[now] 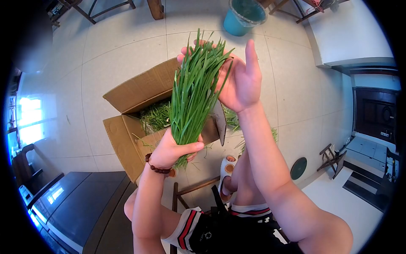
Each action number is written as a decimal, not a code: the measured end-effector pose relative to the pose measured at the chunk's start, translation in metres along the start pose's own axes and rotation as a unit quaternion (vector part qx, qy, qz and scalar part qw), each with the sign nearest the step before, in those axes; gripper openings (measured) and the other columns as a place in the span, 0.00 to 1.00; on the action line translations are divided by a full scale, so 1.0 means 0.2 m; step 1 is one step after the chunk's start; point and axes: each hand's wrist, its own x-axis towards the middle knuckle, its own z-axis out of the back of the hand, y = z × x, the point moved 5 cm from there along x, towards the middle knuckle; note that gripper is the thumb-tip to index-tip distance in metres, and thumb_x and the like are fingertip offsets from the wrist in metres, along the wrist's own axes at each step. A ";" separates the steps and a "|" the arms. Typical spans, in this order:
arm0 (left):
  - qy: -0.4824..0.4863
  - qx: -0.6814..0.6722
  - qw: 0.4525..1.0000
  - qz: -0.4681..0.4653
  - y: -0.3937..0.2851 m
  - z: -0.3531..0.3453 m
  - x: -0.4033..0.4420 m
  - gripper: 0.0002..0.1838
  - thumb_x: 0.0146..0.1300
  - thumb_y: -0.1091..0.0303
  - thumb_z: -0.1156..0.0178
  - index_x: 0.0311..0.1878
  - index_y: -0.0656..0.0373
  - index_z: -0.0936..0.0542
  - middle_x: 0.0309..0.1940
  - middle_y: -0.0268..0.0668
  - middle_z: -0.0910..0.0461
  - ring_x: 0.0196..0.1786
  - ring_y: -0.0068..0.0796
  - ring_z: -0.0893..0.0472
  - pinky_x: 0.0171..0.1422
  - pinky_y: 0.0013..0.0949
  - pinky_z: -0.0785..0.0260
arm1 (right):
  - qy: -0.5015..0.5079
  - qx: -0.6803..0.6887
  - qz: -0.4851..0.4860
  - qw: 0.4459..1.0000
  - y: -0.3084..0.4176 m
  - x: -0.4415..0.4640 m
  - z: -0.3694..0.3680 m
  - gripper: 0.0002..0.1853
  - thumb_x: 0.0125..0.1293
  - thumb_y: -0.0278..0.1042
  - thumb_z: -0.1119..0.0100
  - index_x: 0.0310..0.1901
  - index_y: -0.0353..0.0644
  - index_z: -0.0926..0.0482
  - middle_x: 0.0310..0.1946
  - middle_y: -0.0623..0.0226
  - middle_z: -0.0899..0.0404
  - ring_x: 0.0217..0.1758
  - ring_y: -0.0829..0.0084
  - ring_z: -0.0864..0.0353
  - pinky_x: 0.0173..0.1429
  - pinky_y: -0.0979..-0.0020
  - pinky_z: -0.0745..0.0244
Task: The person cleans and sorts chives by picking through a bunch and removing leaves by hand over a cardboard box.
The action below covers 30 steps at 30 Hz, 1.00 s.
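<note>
A thick bunch of garlic chives is held up in front of me, with its leaf tips pointing away. My left hand is closed around the lower end, its thumb across the front and a beaded bracelet on the wrist. Behind the upper leaves lies my right hand, open, with its thumb raised and its fingertips showing past the bunch's left side. The leaves hide most of its fingers. Below the bunch stands an open cardboard box with loose greens inside.
More greens lie on the tiled floor to the right of the box. A teal bucket with a plastic liner stands at the far side. A dark glossy table is at left. A round dark green object sits at right.
</note>
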 end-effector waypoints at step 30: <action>-0.039 -0.040 0.997 -0.048 -0.09 0.10 -0.04 0.15 0.66 0.74 0.32 0.51 0.61 0.26 0.33 0.34 0.24 0.23 0.23 0.27 0.26 0.29 0.33 | 0.064 -0.620 0.056 0.780 -0.02 -0.05 -0.02 0.05 0.59 0.23 0.29 0.37 0.35 0.14 0.32 0.67 0.19 0.36 0.77 0.20 0.43 0.73 0.24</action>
